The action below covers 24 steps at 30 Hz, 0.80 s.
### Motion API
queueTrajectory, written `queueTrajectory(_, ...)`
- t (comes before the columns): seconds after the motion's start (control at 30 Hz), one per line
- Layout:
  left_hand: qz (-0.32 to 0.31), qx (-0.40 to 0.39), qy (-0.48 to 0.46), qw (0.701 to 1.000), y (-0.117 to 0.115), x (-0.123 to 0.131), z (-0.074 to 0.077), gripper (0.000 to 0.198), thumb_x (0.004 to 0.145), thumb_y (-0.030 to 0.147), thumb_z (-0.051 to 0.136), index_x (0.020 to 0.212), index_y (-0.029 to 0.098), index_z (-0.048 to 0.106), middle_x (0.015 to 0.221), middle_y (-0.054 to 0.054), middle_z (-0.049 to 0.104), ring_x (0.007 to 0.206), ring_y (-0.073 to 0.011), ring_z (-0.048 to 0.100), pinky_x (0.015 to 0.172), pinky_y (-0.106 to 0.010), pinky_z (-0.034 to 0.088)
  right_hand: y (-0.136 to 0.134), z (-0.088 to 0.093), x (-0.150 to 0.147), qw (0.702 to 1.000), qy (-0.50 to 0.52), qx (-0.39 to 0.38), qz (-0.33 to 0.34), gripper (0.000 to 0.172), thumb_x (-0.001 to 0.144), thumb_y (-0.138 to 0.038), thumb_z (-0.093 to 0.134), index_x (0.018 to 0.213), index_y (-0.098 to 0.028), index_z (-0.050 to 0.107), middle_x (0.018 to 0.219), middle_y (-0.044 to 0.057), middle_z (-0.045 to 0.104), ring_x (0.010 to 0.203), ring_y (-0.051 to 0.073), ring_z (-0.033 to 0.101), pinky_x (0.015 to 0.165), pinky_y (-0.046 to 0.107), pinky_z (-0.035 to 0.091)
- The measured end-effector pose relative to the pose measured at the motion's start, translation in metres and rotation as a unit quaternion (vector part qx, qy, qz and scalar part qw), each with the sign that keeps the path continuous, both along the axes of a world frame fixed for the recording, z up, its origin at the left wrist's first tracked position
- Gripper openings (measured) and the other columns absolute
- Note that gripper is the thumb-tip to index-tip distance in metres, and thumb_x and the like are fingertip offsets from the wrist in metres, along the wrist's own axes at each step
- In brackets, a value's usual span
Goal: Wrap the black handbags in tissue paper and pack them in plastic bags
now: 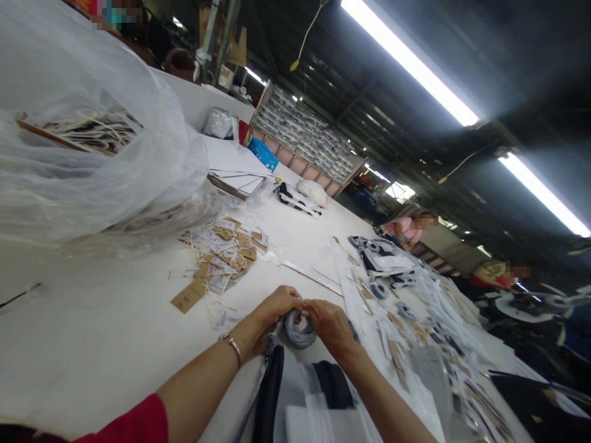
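Observation:
A coiled grey strap [300,336] lies between my two hands, at the top end of a grey and black bag [276,394]. My left hand [277,307] is closed, its thumb and fingers pinched at the upper left of the coil. From the other side my right hand [331,324] also pinches at the coil's top, and the fingertips of both hands nearly meet. Any small piece between the fingertips is too small to make out. Clear plastic film [318,413] covers part of the bag close to me.
Brown hang tags [190,294] with strings are heaped beyond my left hand. A big clear plastic bag [178,154] of tags stands at left. White sheets [237,161] and a blue box [263,154] lie farther back. More bags [385,261] and coiled straps spread along the right. Another person [404,229] works there.

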<state>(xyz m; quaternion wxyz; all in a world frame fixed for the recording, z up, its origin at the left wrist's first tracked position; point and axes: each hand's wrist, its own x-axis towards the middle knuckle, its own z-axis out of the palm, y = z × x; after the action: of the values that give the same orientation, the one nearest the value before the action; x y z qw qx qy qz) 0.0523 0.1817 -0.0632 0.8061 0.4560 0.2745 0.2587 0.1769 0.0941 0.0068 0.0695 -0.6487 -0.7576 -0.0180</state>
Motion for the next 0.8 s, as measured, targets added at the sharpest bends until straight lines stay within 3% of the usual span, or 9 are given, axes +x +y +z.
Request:
queueTrajectory(0.1,-0.014,-0.001,-0.009,1.000,0.003,-0.005,0.001,0.013,0.068,0.019,0.067,0.072,0.016,0.055,0.052,0.005,0.057,0.045,-0.0107,0.055,0.047,-0.022,0.045,-0.007,-0.001,0.001,0.998,0.061,0.006,0.019,0.031,0.094,-0.024,0.047,0.115,-0.020,0.069,0.119,0.010,0.069,0.111,0.022,0.063,0.098,0.035,0.047)
queueTrajectory(0.17,-0.033,0.000,-0.017,0.999,0.004,-0.010,0.004,0.013,0.066,0.020,0.068,0.072,0.014,0.058,0.054,0.004,0.059,0.047,-0.0106,0.055,0.049,-0.023,0.046,-0.010,-0.002,0.003,0.992,0.126,0.009,0.015,0.031,0.093,-0.028,0.049,0.117,-0.021,0.069,0.124,0.009,0.067,0.116,0.023,0.061,0.104,0.040,0.045)
queueTrajectory(0.3,-0.060,0.003,-0.025,0.998,0.002,-0.016,0.009,0.023,0.055,0.021,0.068,0.075,0.013,0.062,0.055,0.000,0.063,0.047,-0.0147,0.057,0.051,-0.027,0.048,-0.014,-0.008,0.006,0.978,0.203,0.026,-0.030,0.023,0.088,-0.027,0.057,0.102,-0.024,0.075,0.111,0.007,0.073,0.106,0.024,0.067,0.100,0.043,0.049)
queueTrajectory(0.53,0.012,0.049,0.010,0.999,-0.001,-0.008,0.003,0.032,0.048,0.016,0.068,0.079,0.014,0.060,0.055,0.004,0.060,0.048,-0.0124,0.055,0.048,-0.022,0.041,-0.011,-0.020,-0.005,0.973,0.211,0.066,-0.061,0.024,0.079,-0.017,0.063,0.101,-0.022,0.072,0.100,0.007,0.074,0.095,0.023,0.068,0.090,0.038,0.052)
queueTrajectory(0.67,0.017,0.063,0.030,0.997,0.000,-0.007,0.010,0.030,0.050,0.021,0.068,0.078,0.015,0.059,0.055,0.002,0.061,0.049,-0.0135,0.056,0.049,-0.022,0.043,-0.016,-0.008,0.000,0.972,0.213,0.074,-0.069,0.035,0.074,-0.020,0.071,0.109,-0.024,0.070,0.109,0.004,0.073,0.103,0.022,0.066,0.101,0.039,0.046)
queueTrajectory(0.8,-0.002,0.062,0.047,0.997,0.004,-0.008,0.016,0.034,0.050,0.027,0.071,0.080,0.016,0.058,0.055,0.000,0.063,0.049,-0.0144,0.057,0.049,-0.023,0.045,-0.054,0.014,0.046,0.951,0.226,0.127,-0.170,0.032,0.079,-0.029,0.065,0.111,-0.025,0.070,0.116,0.004,0.071,0.112,0.021,0.062,0.107,0.038,0.040)
